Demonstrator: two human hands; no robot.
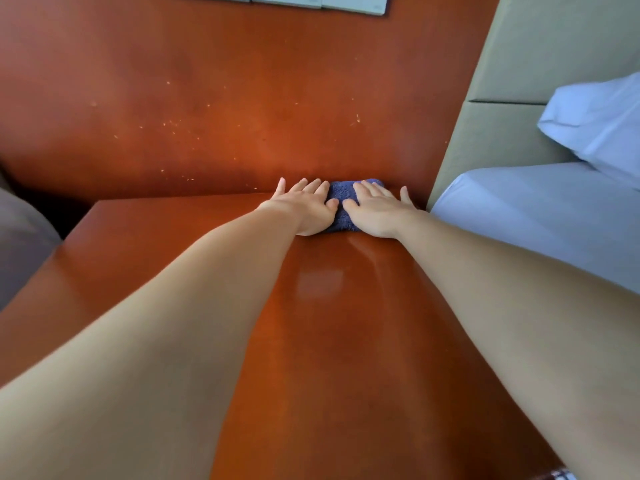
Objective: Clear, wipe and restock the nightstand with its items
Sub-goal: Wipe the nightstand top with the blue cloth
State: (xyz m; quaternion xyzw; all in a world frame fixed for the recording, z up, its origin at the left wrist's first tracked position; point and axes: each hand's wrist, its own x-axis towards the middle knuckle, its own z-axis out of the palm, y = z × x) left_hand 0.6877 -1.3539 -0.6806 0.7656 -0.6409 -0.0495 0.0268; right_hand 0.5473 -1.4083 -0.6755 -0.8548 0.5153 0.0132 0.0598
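2 flat-fingered grips, left hand point(304, 209) and right hand point(377, 211), half hide the cloth point(337, 195).

Wall panel point(207, 98): glossy reddish-brown wood, flecked with small pale specks.
Switch plates point(322, 0): pale row at the wall panel's top edge, cut off by the frame.
Headboard point(512, 98): beige, padded, butting the wall panel's right edge.
Pillow point(595, 119): white, right of the wall panel.
Bed sheet point(519, 216): white, lower right of the wall panel.
Grey upholstery point(20, 244): lower left of the wall panel, blurred.
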